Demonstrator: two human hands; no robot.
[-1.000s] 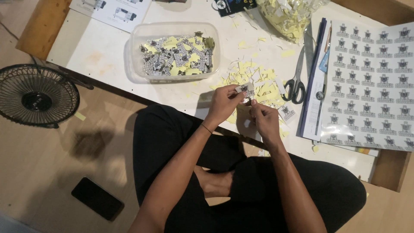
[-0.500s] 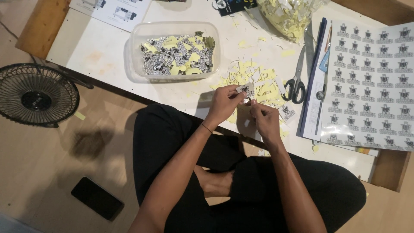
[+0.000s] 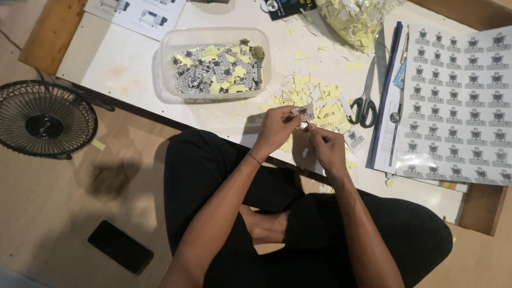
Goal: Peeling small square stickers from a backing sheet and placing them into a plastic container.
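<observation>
Small black-and-white printed paper sticker (image 3: 305, 112) pinched between left hand (image 3: 274, 129) and right hand (image 3: 326, 146), at tabletop's near edge.

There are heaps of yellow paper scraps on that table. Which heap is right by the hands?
The loose pile of yellow scraps lying bare on the table, just beyond both hands. The others sit in a clear tub and a plastic bag.

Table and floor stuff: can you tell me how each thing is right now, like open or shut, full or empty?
Sticker: pinched between both hands, above the scraps.
Left hand: grip shut on the sticker.
Right hand: grip shut on the sticker.
Tub: lidless, partly filled with cut stickers.
Scissors: lying flat, blades shut.
Bag: open, holding yellow scraps.
Sheet: flat, uncut.
Phone: on the floor, screen dark.
Fan: on the floor; running or not, can't tell.
</observation>
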